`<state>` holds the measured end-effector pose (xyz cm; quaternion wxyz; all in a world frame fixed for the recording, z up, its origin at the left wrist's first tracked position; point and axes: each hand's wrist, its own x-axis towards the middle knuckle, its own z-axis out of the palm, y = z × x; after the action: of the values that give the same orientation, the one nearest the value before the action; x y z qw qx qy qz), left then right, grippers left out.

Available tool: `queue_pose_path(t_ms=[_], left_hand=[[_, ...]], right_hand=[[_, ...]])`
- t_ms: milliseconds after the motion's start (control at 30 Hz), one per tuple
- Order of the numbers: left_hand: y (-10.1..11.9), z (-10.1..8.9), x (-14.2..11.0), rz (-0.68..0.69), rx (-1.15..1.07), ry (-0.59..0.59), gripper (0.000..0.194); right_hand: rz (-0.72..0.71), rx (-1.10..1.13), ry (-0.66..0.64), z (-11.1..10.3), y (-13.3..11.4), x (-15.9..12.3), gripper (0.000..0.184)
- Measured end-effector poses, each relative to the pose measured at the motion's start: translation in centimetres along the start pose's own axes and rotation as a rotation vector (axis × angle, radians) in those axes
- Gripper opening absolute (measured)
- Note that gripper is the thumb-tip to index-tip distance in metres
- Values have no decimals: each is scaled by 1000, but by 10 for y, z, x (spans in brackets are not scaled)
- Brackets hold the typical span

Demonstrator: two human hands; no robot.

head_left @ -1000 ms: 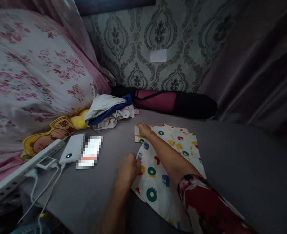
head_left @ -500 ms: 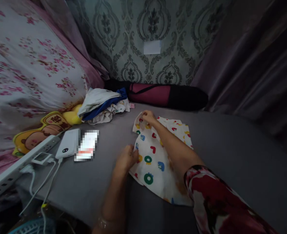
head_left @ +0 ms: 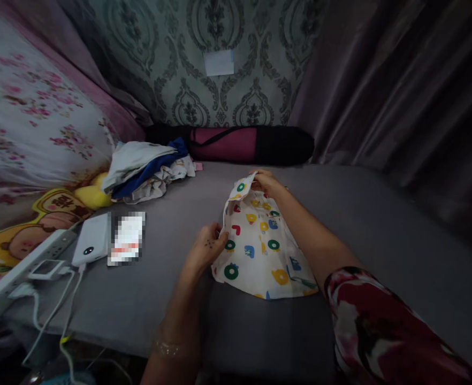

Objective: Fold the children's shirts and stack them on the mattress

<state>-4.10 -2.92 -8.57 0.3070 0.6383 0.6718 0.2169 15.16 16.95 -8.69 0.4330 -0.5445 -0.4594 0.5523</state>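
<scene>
Garment (head_left: pixel 256 254): my left grip (head_left: pixel 207 245) pinches its side edge, likely as anchor; right grip (head_left: pixel 268 183) holds the far end raised.

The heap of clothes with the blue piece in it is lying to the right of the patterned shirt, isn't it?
Not quite: the heap of clothes with the blue piece in it lies to the left of the patterned shirt, as the head view shows.

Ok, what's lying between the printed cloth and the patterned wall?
Long black and maroon bag by the wall, then grey sheet, then the right hand at the far end of the cloth. Head view.
</scene>
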Motion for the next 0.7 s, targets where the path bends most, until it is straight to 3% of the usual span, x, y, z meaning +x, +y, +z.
queue_pose_path(t_ms=[167,333,500,600,700], left_hand=[[1,15,2,62,-34,-34,18],[4,25,3,64,-103,-156,37],[4,22,2,99,-14,-64,29],[-1,24,2,207,86,-54,23],[-8,30,2,399,184,-60,19]], right_hand=[[66,77,46,-24,10,-6,17],[145,78,84,-41,23,-10,12],[201,31,92,-48,32,-15,26],[136,-104,83,-48,36,-18,41],[-87,-330,23,-48,41,-19,68]])
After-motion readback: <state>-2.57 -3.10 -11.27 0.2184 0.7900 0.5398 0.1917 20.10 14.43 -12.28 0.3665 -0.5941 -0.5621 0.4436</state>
